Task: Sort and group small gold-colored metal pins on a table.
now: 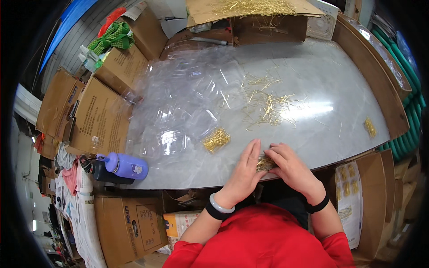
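Observation:
A bundle of thin gold wire hooks (265,163) is pressed between my two hands at the table's near edge. My left hand (245,173) lies along its left side, fingers straight and together, thumb toward the bundle. Over its right side bend the fingers of my right hand (292,167), which partly hide it. Another gathered bundle of gold hooks (216,140) rests to the left of my hands. Farther off, a loose, tangled spread of gold hooks (275,107) lies on the grey table (330,134). A small bundle (370,127) sits near the right edge.
Clear plastic bags (178,98) cover the table's left part. A purple bottle (129,166) stands at the left near corner, beside cardboard boxes (100,118). At the back, a cardboard sheet (201,15) carries more gold wires. An open carton (375,187) at lower right holds packed bundles.

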The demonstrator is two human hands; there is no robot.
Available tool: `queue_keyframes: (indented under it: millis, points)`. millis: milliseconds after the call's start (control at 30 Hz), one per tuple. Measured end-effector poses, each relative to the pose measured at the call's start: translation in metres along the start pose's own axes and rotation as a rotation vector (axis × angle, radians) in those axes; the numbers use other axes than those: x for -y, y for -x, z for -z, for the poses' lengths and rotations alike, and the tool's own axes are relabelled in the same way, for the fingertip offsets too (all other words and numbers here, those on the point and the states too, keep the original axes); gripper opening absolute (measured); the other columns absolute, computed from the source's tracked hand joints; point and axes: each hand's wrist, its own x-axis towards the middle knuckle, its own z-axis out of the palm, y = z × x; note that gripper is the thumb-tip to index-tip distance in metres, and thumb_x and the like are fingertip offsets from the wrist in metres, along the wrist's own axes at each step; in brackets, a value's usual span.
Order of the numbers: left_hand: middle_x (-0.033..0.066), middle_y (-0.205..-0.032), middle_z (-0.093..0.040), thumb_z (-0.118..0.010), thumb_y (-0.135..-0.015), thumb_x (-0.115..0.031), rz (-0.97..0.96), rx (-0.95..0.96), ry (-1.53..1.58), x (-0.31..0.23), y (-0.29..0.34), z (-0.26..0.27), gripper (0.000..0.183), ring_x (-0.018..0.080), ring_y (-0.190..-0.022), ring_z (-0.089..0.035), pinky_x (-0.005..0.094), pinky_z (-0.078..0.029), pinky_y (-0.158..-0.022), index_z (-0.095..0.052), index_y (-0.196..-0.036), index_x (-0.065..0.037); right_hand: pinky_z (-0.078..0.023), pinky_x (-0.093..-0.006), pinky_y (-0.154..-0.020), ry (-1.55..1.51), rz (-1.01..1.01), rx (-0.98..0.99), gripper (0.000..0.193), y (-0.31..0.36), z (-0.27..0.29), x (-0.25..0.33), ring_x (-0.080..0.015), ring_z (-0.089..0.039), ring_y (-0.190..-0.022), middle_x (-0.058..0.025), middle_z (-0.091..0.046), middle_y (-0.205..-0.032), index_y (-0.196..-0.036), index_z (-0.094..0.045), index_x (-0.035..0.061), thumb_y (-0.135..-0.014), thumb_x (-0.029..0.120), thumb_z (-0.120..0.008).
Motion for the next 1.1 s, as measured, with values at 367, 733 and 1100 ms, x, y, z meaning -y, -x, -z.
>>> queue_keyframes:
  millis: [367, 733, 1100]
  points:
    - [0.0222, -0.125, -0.054, -0.073, -0.084, 0.001, 0.231, -0.03, -0.084, -0.015, 0.0, 0.007, 0.06, 0.0374, -0.101, -0.062, 0.0408, -0.052, -0.088, -0.049, -0.139, 0.004, -0.04, -0.0485, -0.115, 0.247, 0.045, 0.016, 0.058, 0.001, -0.011, 0.021, -0.0398, -0.045, -0.138, -0.0191, -0.053, -0.141, -0.136, -0.052, -0.0015, -0.085, 0.014, -0.074]
    - [0.0173, -0.123, -0.057, -0.076, -0.079, -0.003, -0.027, 0.037, -0.345, -0.008, -0.013, 0.016, 0.058, 0.0386, -0.113, -0.054, 0.044, -0.047, -0.097, -0.057, -0.133, 0.001, -0.04, -0.0496, -0.115, 0.128, 0.069, -0.021, 0.048, 0.003, -0.01, 0.005, -0.0372, -0.051, -0.132, -0.0181, -0.056, -0.137, -0.133, -0.054, -0.0015, -0.087, 0.003, -0.066]
    - [0.0196, -0.108, -0.057, -0.076, -0.082, -0.002, 0.251, -0.094, -0.173, -0.024, 0.0, -0.001, 0.04, 0.0343, -0.095, -0.062, 0.0396, -0.054, -0.081, -0.061, -0.12, 0.003, -0.042, -0.049, -0.114, 0.086, 0.084, -0.047, 0.048, 0.005, -0.011, 0.007, -0.0387, -0.052, -0.13, -0.0185, -0.055, -0.137, -0.133, -0.054, -0.003, -0.087, 0.004, -0.068]
